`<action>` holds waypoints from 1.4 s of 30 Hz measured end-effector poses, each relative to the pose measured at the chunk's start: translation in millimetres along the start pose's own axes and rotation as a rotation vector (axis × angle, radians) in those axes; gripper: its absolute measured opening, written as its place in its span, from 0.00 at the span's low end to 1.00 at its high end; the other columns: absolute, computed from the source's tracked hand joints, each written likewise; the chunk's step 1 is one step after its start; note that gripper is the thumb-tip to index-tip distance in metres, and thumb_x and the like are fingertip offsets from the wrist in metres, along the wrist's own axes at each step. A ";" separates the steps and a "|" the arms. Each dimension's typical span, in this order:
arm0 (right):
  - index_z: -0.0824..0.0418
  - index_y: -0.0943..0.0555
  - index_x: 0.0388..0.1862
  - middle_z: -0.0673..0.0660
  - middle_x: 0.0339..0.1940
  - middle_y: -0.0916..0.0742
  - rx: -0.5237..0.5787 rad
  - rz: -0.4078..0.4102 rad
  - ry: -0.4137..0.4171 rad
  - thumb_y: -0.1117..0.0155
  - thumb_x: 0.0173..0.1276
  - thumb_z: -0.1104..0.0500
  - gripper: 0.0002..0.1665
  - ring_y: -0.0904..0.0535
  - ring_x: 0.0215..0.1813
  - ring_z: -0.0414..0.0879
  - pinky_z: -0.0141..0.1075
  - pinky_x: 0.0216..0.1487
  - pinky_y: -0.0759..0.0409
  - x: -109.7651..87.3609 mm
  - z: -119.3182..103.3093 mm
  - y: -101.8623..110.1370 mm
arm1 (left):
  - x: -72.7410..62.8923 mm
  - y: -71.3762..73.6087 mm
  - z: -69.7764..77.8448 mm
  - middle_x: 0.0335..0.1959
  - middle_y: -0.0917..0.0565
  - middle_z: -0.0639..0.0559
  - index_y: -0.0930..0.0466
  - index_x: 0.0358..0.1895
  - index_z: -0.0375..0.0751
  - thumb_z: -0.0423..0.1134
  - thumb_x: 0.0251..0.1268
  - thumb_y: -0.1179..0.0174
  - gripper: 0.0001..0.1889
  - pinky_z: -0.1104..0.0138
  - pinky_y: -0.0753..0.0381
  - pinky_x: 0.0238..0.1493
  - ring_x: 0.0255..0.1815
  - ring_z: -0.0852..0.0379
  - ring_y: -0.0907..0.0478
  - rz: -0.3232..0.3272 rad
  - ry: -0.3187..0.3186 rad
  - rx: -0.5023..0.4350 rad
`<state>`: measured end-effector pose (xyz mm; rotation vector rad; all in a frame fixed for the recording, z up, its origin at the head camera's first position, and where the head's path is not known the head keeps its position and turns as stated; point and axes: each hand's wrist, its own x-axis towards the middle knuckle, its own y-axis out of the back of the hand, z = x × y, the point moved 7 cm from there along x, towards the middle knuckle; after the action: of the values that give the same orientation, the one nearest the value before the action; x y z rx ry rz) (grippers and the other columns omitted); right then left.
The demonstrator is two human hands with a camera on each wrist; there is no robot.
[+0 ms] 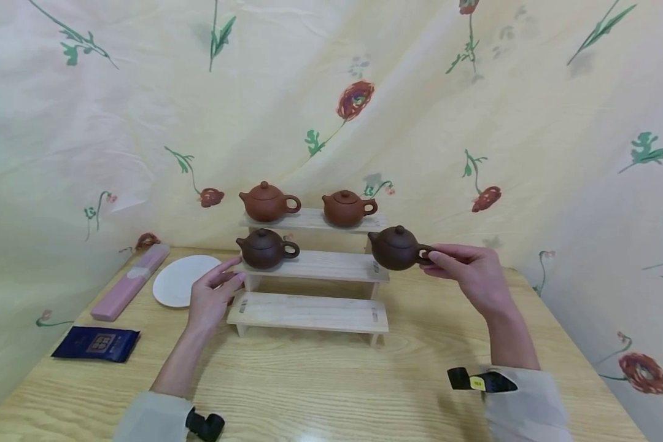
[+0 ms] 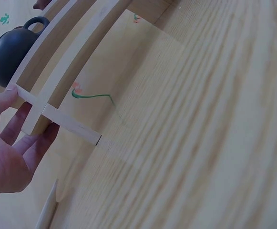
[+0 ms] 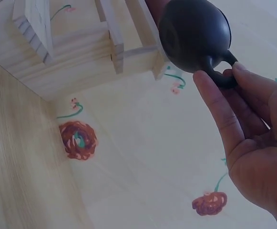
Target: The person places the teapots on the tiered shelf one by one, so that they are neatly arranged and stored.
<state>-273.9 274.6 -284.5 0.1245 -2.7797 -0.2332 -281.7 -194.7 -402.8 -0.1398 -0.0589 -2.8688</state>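
My right hand (image 1: 472, 276) pinches the handle of a dark brown teapot (image 1: 395, 248) between thumb and fingers, its spout pointing left. This teapot is held at the right end of the middle step of a three-step wooden display stand (image 1: 315, 311); the right wrist view shows its underside (image 3: 186, 36). At the stand's left end, my left hand (image 1: 212, 298) grips the wood, thumb by the middle board and fingers under it. Another dark teapot (image 1: 262, 250) sits on the middle step's left side. Two reddish-brown teapots, one left (image 1: 265, 204) and one right (image 1: 345, 209), stand on the top step.
Left of the stand lie a white plate (image 1: 179, 279), a long pink case (image 1: 124, 291) and a dark blue packet (image 1: 96, 344) on the wooden table (image 1: 309, 380). Flower-patterned cloth (image 1: 287, 92) hangs behind and along both sides.
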 end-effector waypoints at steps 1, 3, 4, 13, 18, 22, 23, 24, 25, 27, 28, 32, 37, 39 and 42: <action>0.79 0.15 0.55 0.48 0.40 0.06 -0.005 -0.004 -0.006 0.32 0.76 0.65 0.17 0.07 0.40 0.41 0.35 0.45 0.11 1.2 1.0 -2.3 | 0.0 0.0 -0.2 0.31 0.14 0.72 0.17 0.68 0.43 0.40 0.70 0.28 0.24 0.74 0.18 0.35 0.37 0.69 0.13 0.000 0.000 0.000; 0.79 0.16 0.55 0.49 0.41 0.06 -0.007 -0.011 -0.018 0.32 0.76 0.65 0.18 0.07 0.40 0.41 0.36 0.46 0.11 4.1 2.8 -6.9 | -0.1 0.0 -0.4 0.31 0.14 0.72 0.17 0.68 0.43 0.40 0.71 0.28 0.24 0.74 0.18 0.35 0.37 0.68 0.13 0.002 0.001 0.000; 0.80 0.16 0.56 0.49 0.41 0.06 -0.005 -0.015 -0.024 0.32 0.76 0.65 0.18 0.07 0.40 0.41 0.36 0.46 0.11 5.6 3.7 -9.3 | -0.1 0.1 -0.3 0.31 0.14 0.72 0.17 0.68 0.43 0.40 0.71 0.28 0.24 0.74 0.18 0.35 0.37 0.69 0.13 0.003 0.001 0.000; 0.85 0.21 0.59 0.47 0.41 0.07 -0.014 -0.052 -0.047 0.34 0.77 0.65 0.23 0.07 0.41 0.41 0.37 0.48 0.11 17.0 8.6 -27.1 | 0.1 -1.0 -0.8 0.31 0.14 0.71 0.17 0.68 0.43 0.39 0.71 0.29 0.24 0.75 0.19 0.34 0.37 0.68 0.13 -0.005 0.004 -0.006; 0.85 0.21 0.60 0.47 0.41 0.07 0.005 -0.068 -0.077 0.34 0.77 0.66 0.23 0.07 0.41 0.42 0.38 0.49 0.11 21.9 14.7 -34.9 | 0.6 -0.8 -1.7 0.31 0.14 0.71 0.17 0.68 0.42 0.38 0.71 0.29 0.23 0.75 0.20 0.33 0.36 0.69 0.14 0.000 -0.005 -0.007; 0.85 0.22 0.61 0.47 0.40 0.07 -0.003 -0.080 -0.108 0.36 0.78 0.66 0.22 0.07 0.41 0.41 0.38 0.49 0.11 25.0 20.0 -40.6 | 1.0 -1.3 -3.0 0.31 0.14 0.71 0.17 0.68 0.42 0.37 0.71 0.29 0.23 0.75 0.20 0.33 0.35 0.71 0.15 -0.002 -0.007 -0.005; 0.85 0.22 0.61 0.47 0.40 0.07 -0.007 -0.084 -0.114 0.36 0.78 0.67 0.22 0.07 0.41 0.41 0.38 0.49 0.11 25.8 21.1 -42.4 | 1.1 -1.4 -3.2 0.30 0.14 0.71 0.17 0.68 0.43 0.37 0.71 0.29 0.23 0.75 0.20 0.33 0.35 0.71 0.15 -0.002 -0.006 -0.004; 0.85 0.22 0.61 0.47 0.41 0.07 -0.009 -0.089 -0.117 0.36 0.78 0.67 0.22 0.08 0.42 0.41 0.38 0.49 0.11 26.7 21.8 -44.3 | 1.2 -1.4 -3.0 0.31 0.14 0.71 0.17 0.68 0.43 0.37 0.71 0.29 0.23 0.74 0.20 0.33 0.35 0.70 0.15 -0.002 -0.005 -0.004; 0.84 0.22 0.61 0.47 0.41 0.07 -0.009 -0.093 -0.119 0.36 0.78 0.67 0.22 0.08 0.42 0.41 0.38 0.49 0.10 27.7 22.5 -46.2 | 1.3 -1.3 -2.9 0.30 0.14 0.71 0.17 0.68 0.43 0.37 0.71 0.29 0.23 0.74 0.20 0.33 0.35 0.70 0.15 -0.002 -0.004 -0.005; 0.84 0.21 0.62 0.47 0.41 0.07 -0.012 -0.103 -0.120 0.36 0.78 0.67 0.21 0.08 0.42 0.41 0.38 0.49 0.10 29.7 23.6 -50.4 | 1.5 -1.2 -2.1 0.31 0.14 0.71 0.17 0.68 0.42 0.37 0.71 0.28 0.24 0.74 0.20 0.33 0.36 0.69 0.14 -0.001 -0.002 -0.005; 0.83 0.21 0.62 0.48 0.41 0.07 -0.011 -0.106 -0.121 0.36 0.78 0.67 0.21 0.08 0.42 0.41 0.39 0.49 0.10 30.8 24.5 -52.4 | 1.5 -1.2 -1.6 0.31 0.14 0.71 0.17 0.68 0.42 0.38 0.71 0.28 0.24 0.74 0.19 0.33 0.37 0.68 0.13 -0.002 -0.001 -0.007; 0.82 0.21 0.62 0.48 0.42 0.07 -0.002 -0.127 -0.123 0.38 0.79 0.68 0.20 0.08 0.43 0.40 0.39 0.50 0.11 34.0 26.7 -59.9 | 1.4 -1.2 -0.6 0.31 0.14 0.70 0.17 0.68 0.43 0.38 0.71 0.28 0.24 0.74 0.19 0.34 0.38 0.67 0.12 -0.001 0.005 -0.008; 0.81 0.20 0.61 0.53 0.45 0.07 -0.015 -0.139 -0.140 0.39 0.79 0.68 0.19 0.07 0.43 0.42 0.38 0.49 0.11 35.8 30.0 -66.3 | 1.0 -1.5 -0.6 0.31 0.14 0.69 0.17 0.68 0.42 0.38 0.71 0.28 0.24 0.74 0.19 0.34 0.36 0.69 0.15 -0.004 0.007 -0.011; 0.81 0.19 0.62 0.56 0.46 0.07 -0.026 -0.138 -0.156 0.39 0.79 0.68 0.19 0.08 0.43 0.42 0.37 0.49 0.11 36.3 32.0 -67.7 | 0.7 -1.6 -0.5 0.31 0.14 0.69 0.17 0.68 0.42 0.38 0.71 0.28 0.24 0.74 0.19 0.34 0.35 0.70 0.15 -0.006 0.007 -0.012; 0.80 0.19 0.62 0.59 0.47 0.07 -0.036 -0.135 -0.178 0.39 0.80 0.67 0.19 0.08 0.43 0.41 0.37 0.50 0.11 37.0 34.5 -69.7 | 0.1 -1.4 -0.1 0.31 0.14 0.70 0.17 0.68 0.43 0.38 0.71 0.28 0.24 0.74 0.19 0.35 0.36 0.70 0.15 -0.007 0.008 -0.014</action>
<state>-316.6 206.9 -316.5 0.2964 -2.9449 -0.3427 -282.2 -193.4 -402.9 -0.1316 -0.0385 -2.8772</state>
